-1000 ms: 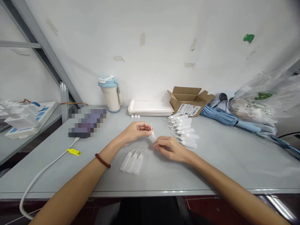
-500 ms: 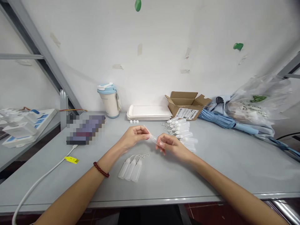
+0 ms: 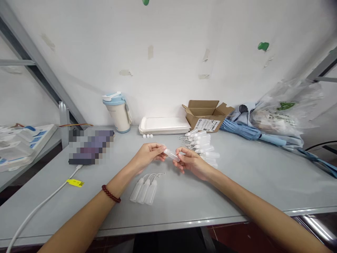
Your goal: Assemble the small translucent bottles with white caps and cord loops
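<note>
Between my two hands, above the middle of the table, is a small translucent plastic bottle (image 3: pixel 171 155), tilted with its white top end to the left. My left hand (image 3: pixel 148 156) is closed, with fingertips pinching that top end; whether a loose cap is under them I cannot tell. My right hand (image 3: pixel 192 163) grips the bottle's lower end between thumb and fingers. Nearer me lie three similar dropper bottles (image 3: pixel 144 191) side by side, thin white bent tubes pointing away. Beyond my right hand is a pile of several more dropper bottles (image 3: pixel 204 142).
Three small white caps (image 3: pixel 147 136) sit before a stack of white trays (image 3: pixel 165 123). An open cardboard box (image 3: pixel 206 119), a blue folded umbrella (image 3: pixel 243 131) and plastic bags (image 3: pixel 286 112) line the back right. A tumbler (image 3: pixel 118 114), pixelated phone (image 3: pixel 91 147) and white cable (image 3: pixel 42 207) are leftward.
My left fingers have closed in on the bottle's top; the thin white tube that stuck up past them no longer shows. The whole view has shifted slightly.
</note>
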Motion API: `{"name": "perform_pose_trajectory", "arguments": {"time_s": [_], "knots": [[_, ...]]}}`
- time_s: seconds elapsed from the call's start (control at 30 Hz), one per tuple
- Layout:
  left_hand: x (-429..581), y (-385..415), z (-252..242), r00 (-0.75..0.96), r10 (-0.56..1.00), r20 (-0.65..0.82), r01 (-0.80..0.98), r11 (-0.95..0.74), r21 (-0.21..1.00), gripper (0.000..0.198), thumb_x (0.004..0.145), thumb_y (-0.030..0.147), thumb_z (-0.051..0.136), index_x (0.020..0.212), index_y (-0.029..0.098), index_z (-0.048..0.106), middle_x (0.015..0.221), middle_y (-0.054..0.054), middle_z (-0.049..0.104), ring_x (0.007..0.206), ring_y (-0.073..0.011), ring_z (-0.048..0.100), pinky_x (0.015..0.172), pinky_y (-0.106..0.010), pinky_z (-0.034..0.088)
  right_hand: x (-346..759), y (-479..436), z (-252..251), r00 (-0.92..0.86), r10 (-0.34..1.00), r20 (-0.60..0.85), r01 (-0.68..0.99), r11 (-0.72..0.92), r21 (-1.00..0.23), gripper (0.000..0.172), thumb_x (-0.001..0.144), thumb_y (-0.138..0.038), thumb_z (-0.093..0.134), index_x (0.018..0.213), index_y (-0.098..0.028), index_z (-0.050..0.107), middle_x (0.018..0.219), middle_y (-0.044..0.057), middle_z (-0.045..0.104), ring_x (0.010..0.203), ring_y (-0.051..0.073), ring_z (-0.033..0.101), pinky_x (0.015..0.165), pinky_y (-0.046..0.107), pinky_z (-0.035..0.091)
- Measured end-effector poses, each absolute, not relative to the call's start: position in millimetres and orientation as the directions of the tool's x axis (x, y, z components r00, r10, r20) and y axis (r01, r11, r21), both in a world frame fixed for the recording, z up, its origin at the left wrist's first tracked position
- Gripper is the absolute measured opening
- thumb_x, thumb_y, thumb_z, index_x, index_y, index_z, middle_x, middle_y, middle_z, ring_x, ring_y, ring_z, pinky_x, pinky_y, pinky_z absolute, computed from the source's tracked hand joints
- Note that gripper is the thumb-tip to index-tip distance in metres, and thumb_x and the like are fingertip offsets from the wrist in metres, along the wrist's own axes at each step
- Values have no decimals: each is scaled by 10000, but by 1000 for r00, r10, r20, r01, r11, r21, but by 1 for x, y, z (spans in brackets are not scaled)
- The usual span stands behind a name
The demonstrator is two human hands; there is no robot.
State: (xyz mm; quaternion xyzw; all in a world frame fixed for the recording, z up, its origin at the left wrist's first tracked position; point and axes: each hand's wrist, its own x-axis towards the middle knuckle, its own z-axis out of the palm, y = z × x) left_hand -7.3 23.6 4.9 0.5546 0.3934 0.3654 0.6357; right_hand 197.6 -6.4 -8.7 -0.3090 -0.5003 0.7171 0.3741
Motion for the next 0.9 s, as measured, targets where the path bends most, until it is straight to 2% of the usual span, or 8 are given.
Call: {"name": "perform_pose_trajectory", "arguments": {"time_s": [0.13,0.27,0.53,0.73,0.9], "knots": [[-10,24,5,441,892,-99,50,86,995,308,744,426,673,735,118,656,692,-21,616,629,-117,563,625,-263,461,198,-6,-11,-519,851,-81,-200,-213,-956,260,799,-395,641,850,-205,473,727,15,617,533,96,473,532,244,392],[-12,24,6,463,886,-20,92,-26,995,261,729,379,692,803,128,687,734,-19,625,691,-126,563,715,-277,450,198,-6,-10,-487,869,-85,-209,-211,-955,248,800,-393,634,846,-205,479,691,-8,586,515,84,445,521,234,375],[-9,21,8,409,912,31,87,-73,993,237,692,333,713,802,133,647,750,-10,617,735,-135,564,760,-292,440,197,-5,-9,-432,897,-98,-226,-212,-951,253,793,-395,631,832,-199,475,665,-17,565,475,73,414,491,223,349],[-3,20,6,404,896,185,-33,-187,982,280,615,219,742,804,157,545,847,-18,589,838,-155,569,773,-299,463,195,-5,-10,-423,897,-129,-264,-258,-929,256,815,-408,602,808,-204,447,617,-22,555,461,77,414,468,212,332],[-2,20,6,395,907,144,22,-166,986,270,622,242,740,809,148,569,849,-31,610,857,-167,586,808,-309,462,193,-6,-10,-409,907,-105,-280,-234,-931,253,823,-401,600,793,-200,450,664,6,597,521,95,465,492,219,362]]}}
